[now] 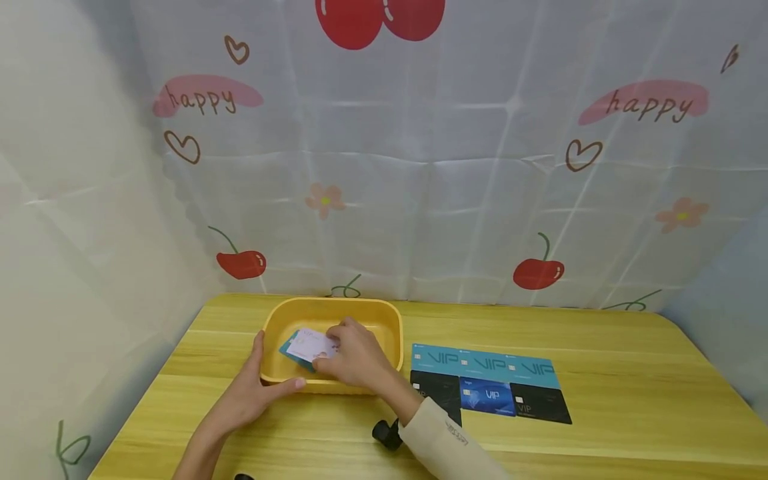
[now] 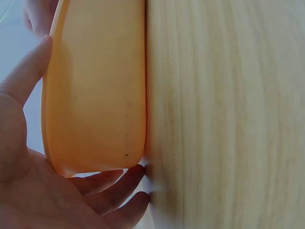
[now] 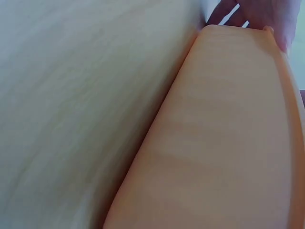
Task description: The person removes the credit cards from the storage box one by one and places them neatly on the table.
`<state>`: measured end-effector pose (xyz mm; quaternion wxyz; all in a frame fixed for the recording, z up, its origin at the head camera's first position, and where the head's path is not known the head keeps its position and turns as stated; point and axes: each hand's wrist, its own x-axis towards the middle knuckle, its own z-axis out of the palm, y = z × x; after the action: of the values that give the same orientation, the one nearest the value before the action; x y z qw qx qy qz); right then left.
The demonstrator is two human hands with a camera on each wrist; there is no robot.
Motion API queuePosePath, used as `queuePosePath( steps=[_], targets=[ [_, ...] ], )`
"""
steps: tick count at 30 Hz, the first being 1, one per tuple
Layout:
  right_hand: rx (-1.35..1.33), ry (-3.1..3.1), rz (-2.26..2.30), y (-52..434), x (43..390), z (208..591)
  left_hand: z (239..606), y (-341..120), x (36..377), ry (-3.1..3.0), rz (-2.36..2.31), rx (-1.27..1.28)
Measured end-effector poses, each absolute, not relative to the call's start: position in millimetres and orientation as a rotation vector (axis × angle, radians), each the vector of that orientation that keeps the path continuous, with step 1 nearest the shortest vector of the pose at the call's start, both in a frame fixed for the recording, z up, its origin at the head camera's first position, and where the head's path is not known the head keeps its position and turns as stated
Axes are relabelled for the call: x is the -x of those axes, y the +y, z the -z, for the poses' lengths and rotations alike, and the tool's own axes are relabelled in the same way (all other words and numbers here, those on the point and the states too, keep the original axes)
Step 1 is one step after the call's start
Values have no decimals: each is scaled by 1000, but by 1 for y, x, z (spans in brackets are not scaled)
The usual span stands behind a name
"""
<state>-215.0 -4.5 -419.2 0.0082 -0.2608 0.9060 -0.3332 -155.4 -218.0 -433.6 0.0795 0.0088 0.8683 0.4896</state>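
Note:
A yellow plastic basin [image 1: 393,327] stands on the table, left of the middle. My left hand [image 1: 243,393] holds its near left corner. In the left wrist view the thumb [image 2: 33,67] lies against the rim while the other fingers bend round the corner. My right hand [image 1: 360,357] reaches into the basin and pinches a white VIP card [image 1: 309,345] by its right end. Under that card lies a teal card [image 1: 288,347], mostly covered. The right wrist view shows only the basin's outer wall [image 3: 214,129], part of the left hand and the table; the card is hidden there.
Right of the basin, cards lie in two rows: teal VIP cards [image 1: 485,363] behind, then a blue card [image 1: 489,397] between two black ones [image 1: 543,403]. A small black object [image 1: 387,435] sits by the right sleeve. A printed cloth [image 1: 420,200] hangs behind the table.

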Motion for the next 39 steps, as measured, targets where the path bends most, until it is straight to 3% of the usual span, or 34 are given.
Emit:
queuePosePath(
  steps=[20,39],
  targets=[
    [790,2823,1132,21,207,415,435,-217,156,2618,-1431,11],
    [1008,2786,1061,57,182,411,437,-217,156,2628,-1438,-3]
  ],
)
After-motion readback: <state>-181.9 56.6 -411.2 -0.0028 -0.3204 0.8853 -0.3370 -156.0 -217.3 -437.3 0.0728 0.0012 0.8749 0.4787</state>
